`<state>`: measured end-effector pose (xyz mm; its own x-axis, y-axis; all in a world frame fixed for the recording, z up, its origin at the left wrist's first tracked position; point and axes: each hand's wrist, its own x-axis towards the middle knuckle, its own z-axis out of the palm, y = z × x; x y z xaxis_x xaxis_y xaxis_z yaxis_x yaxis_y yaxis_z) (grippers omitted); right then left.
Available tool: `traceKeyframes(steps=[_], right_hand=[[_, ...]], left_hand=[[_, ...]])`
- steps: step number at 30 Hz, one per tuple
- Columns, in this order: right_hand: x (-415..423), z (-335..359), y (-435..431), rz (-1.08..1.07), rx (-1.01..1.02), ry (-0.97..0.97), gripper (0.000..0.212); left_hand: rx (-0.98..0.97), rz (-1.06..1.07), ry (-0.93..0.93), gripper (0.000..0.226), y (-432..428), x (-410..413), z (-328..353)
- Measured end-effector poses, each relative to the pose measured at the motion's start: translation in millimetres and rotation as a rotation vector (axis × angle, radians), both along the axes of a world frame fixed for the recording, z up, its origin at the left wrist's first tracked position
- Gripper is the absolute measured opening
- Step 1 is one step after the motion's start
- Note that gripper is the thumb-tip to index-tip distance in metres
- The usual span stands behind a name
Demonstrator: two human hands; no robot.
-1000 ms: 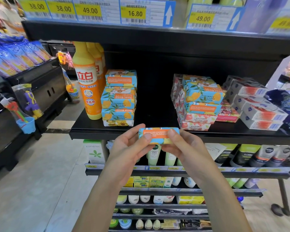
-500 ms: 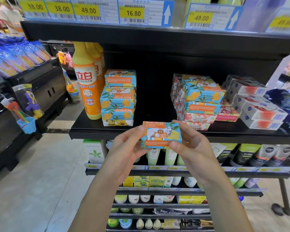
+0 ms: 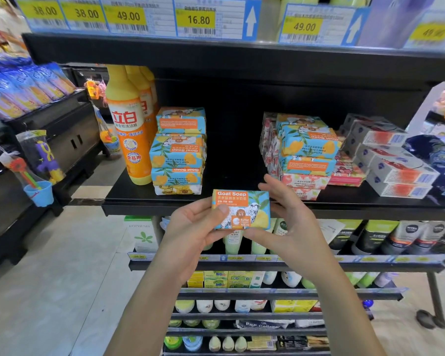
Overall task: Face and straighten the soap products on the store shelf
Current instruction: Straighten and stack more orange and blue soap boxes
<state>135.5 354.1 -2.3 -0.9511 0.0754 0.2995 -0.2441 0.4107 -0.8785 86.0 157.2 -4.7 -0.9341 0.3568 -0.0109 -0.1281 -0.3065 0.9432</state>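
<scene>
Both hands are up in front of the black metal shelf, and between them sits one blue-and-yellow paper-wrapped Goat Soap bar, front label facing the camera and reading upright. The left hand curls round the bar's left end, thumb pressed on the front face, fingers tucked behind. The right hand takes the right end: thumb under the lower edge, fingers spread loosely behind and above the top right corner. The bar hangs just at the shelf's front lip, clear of the board, touching nothing but skin.

Look at the room on that shelf! A wide bare strip of black board runs straight back behind the bar, between two piles. On the left, a stack of blue-and-yellow soap bars, four high, several with lettering upside down, standing just beside a tall orange plastic detergent bottle near the shelf's left end. On the right, a leaning heap of blue and pink wrapped soaps, its lowest bars close to the front edge, right behind the right fingers. Beyond it, grey-and-red cardboard soap boxes fan out toward the right end.
</scene>
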Motion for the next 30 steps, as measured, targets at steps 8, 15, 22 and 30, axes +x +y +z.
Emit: traceKeyframes(steps=[8, 15, 22, 30], right_hand=[[-11.4, 4.3, -11.5, -0.047, 0.569, 0.13, 0.088], [-19.4, 10.5, -11.8, -0.036, 0.597, 0.105, 0.08], [-46.7, 29.2, -13.5, -0.094, 0.651, -0.008, 0.081], [-87.4, 27.5, -23.9, -0.083, 0.698, -0.106, 0.081]], left_hand=[[-0.026, 0.009, 0.024, 0.037, 3.8, -1.3, -4.2], [-0.262, 0.156, 0.239, 0.027, 2.3, -3.8, -5.2], [-0.967, 0.403, 0.826, 0.037, -19.5, -25.0, -31.6], [-1.105, 0.451, 0.961, 0.047, -17.4, -51.8, -69.4]])
